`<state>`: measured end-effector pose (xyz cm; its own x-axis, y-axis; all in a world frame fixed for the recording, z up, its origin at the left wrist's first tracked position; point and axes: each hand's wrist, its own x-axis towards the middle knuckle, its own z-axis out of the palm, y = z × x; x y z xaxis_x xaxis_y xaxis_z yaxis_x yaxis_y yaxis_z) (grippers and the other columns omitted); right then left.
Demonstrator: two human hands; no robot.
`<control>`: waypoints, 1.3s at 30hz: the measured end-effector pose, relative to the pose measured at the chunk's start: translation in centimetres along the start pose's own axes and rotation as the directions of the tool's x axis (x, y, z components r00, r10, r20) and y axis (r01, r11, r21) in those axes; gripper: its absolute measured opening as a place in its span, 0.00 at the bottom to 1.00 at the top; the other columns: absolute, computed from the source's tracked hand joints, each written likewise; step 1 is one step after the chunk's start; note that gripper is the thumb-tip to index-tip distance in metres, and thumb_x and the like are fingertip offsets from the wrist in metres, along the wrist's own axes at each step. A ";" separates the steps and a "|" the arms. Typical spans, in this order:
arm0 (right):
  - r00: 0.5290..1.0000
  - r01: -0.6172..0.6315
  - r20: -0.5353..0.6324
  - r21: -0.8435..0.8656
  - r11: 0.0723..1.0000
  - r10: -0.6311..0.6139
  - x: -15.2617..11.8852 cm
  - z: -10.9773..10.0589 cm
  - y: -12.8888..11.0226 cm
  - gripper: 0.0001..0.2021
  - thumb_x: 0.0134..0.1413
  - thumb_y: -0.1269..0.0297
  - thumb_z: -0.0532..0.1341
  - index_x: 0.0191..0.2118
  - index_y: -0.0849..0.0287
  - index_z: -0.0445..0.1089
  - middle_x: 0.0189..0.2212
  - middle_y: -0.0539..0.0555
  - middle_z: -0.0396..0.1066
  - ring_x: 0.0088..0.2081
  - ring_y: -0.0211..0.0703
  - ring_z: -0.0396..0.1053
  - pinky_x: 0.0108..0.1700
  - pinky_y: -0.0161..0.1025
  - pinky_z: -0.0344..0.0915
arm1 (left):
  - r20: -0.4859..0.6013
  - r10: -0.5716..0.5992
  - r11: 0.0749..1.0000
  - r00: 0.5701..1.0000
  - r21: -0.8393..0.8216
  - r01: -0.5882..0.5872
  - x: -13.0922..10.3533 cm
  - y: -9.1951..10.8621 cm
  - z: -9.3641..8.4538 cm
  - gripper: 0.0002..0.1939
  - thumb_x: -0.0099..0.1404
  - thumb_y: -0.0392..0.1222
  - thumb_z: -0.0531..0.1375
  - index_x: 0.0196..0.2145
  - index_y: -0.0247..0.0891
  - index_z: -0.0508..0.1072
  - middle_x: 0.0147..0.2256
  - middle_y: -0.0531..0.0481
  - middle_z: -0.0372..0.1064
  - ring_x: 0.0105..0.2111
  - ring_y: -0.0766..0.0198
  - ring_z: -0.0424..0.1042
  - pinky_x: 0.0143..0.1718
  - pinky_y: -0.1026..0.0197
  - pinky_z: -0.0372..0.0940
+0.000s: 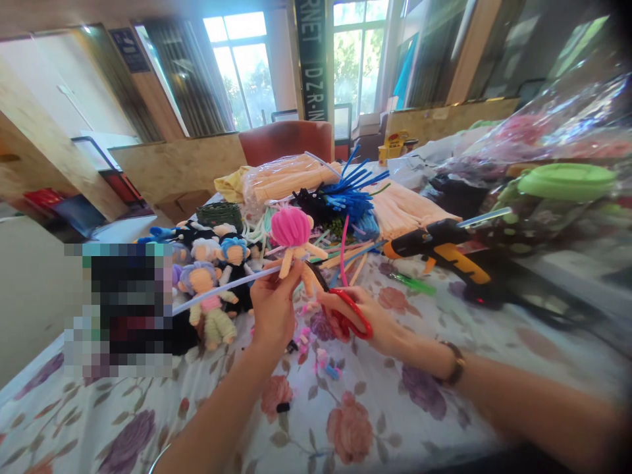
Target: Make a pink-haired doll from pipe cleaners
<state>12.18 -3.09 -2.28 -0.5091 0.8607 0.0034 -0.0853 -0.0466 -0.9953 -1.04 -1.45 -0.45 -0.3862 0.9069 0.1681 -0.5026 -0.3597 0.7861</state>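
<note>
Near the middle, my left hand [274, 306] is closed on a small doll [291, 229] with pink hair and peach limbs. A long pale lavender stem [224, 288] runs from the same fingers out to the left. My right hand [368, 322] grips red-handled scissors [355, 313], with fingers in the handles. The dark blades point up and left and lie beside the doll's legs, close to my left fingertips. Whether the blades touch the doll, I cannot tell.
Finished dolls [207, 296] lie at the left. Blue stems [355, 191] and peach stems [407, 207] are piled behind. A glue gun [439, 250] and a green-lidded jar [563, 184] stand right. Scraps [323, 362] dot the flowered tablecloth [390, 415].
</note>
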 end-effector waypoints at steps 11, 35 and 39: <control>0.998 0.055 -0.019 0.027 0.998 -0.055 -0.2 0.3 -0.1 0.27 0.44 0.38 0.59 0.16 0.59 0.59 0.12 0.47 0.58 0.15 0.31 0.54 0.19 0.33 0.48 | 0.065 0.044 0.997 0.997 0.053 -0.047 -0.2 0.1 0.1 0.15 0.38 0.36 0.73 0.18 0.34 0.68 0.21 0.57 0.69 0.25 0.73 0.69 0.33 0.68 0.65; 0.998 0.025 -0.047 -0.053 0.998 -0.028 -0.5 0.3 -0.4 0.27 0.50 0.42 0.58 0.14 0.59 0.58 0.11 0.47 0.59 0.14 0.31 0.55 0.18 0.32 0.49 | 0.163 0.218 0.928 0.962 0.271 -0.256 0.3 -0.2 -1.2 0.10 0.45 0.34 0.69 0.18 0.37 0.69 0.26 0.52 0.73 0.31 0.64 0.71 0.35 0.63 0.64; 0.999 0.025 -0.020 -0.007 1.000 -0.026 -0.4 0.2 -0.3 0.25 0.49 0.44 0.58 0.15 0.59 0.59 0.10 0.47 0.59 0.14 0.31 0.54 0.18 0.33 0.47 | 0.171 0.216 0.928 0.961 0.271 -0.257 0.3 -0.2 -1.1 0.10 0.45 0.34 0.69 0.18 0.37 0.69 0.26 0.53 0.73 0.32 0.64 0.72 0.35 0.64 0.64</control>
<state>12.26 -3.53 -1.96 -0.4896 0.8715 0.0269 -0.0923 -0.0211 -0.9955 -1.97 -1.33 -1.18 -0.3473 0.8316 0.4333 -0.1575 -0.5073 0.8473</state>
